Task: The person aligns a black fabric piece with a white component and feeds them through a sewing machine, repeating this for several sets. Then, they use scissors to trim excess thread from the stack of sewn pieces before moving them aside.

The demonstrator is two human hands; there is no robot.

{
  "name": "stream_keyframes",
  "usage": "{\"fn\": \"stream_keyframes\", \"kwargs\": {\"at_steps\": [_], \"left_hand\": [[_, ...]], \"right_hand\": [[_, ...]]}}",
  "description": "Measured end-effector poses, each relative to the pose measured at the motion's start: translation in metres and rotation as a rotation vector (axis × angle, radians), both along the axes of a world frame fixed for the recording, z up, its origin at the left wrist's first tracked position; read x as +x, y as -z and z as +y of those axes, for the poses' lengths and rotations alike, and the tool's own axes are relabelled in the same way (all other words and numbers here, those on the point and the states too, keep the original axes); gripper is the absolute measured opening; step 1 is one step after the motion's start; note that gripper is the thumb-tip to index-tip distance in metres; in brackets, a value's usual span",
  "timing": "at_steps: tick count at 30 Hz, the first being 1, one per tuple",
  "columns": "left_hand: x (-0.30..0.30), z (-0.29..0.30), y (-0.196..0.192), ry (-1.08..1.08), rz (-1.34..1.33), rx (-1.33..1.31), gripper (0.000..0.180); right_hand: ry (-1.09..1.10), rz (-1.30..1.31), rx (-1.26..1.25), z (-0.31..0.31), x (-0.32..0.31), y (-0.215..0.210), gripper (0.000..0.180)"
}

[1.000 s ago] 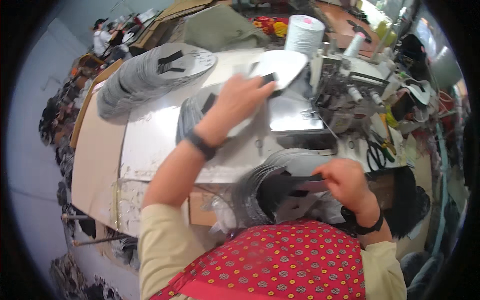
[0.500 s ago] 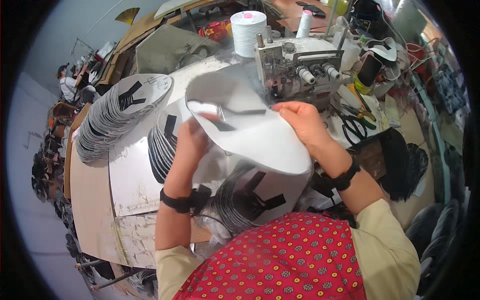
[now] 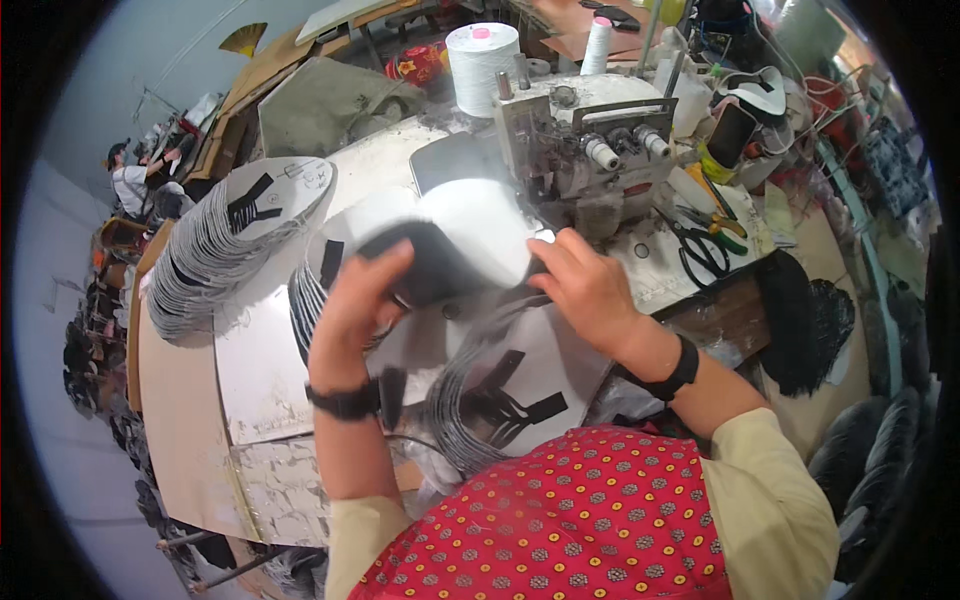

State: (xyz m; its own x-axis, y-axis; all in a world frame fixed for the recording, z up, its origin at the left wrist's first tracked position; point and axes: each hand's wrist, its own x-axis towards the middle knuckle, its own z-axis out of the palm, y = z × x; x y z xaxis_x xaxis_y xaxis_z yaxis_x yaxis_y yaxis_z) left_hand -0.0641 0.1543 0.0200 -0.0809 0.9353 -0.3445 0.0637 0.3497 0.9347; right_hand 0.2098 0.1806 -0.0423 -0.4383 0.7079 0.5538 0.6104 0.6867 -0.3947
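Observation:
My right hand (image 3: 588, 290) pinches one edge of a bent, insole-shaped piece (image 3: 475, 225), white on one face and dark on the other. My left hand (image 3: 360, 290) is at the blurred dark end, its thumb across it and its fingers curled below; their exact hold is partly hidden. The piece hangs over the table in front of a sewing machine (image 3: 590, 150). Beneath my hands lies a fanned stack of grey-white pieces (image 3: 560, 350) with black strips. Another stack (image 3: 310, 285) is partly hidden behind my left hand.
A tall fanned stack of similar pieces (image 3: 185, 270) stands at the left. Black scissors (image 3: 703, 255) and pliers (image 3: 715, 220) lie right of the machine. Thread cones, a large one (image 3: 482, 75) and a slim one (image 3: 597, 48), stand behind it. Far left, another person (image 3: 130, 185) works.
The piece has turned and bent, now showing a dark face as well as white. My right hand has moved slightly left and down; my left thumb now stands away from its fingers.

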Motion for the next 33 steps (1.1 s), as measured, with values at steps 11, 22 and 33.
{"fn": "stream_keyframes", "kwargs": {"at_steps": [11,22,33], "left_hand": [[0.048,-0.020,0.015,0.415,0.343,0.524,0.025],[0.060,0.014,0.013,-0.124,1.007,1.092,0.062],[0.025,0.039,0.044,0.266,-0.103,0.398,0.019]], "right_hand": [[-0.238,0.457,-0.702,0.008,0.003,-0.037,0.017],[-0.179,0.344,-0.192,0.016,-0.012,-0.017,0.017],[-0.320,0.380,-0.157,-0.004,0.021,-0.021,0.026]]}}
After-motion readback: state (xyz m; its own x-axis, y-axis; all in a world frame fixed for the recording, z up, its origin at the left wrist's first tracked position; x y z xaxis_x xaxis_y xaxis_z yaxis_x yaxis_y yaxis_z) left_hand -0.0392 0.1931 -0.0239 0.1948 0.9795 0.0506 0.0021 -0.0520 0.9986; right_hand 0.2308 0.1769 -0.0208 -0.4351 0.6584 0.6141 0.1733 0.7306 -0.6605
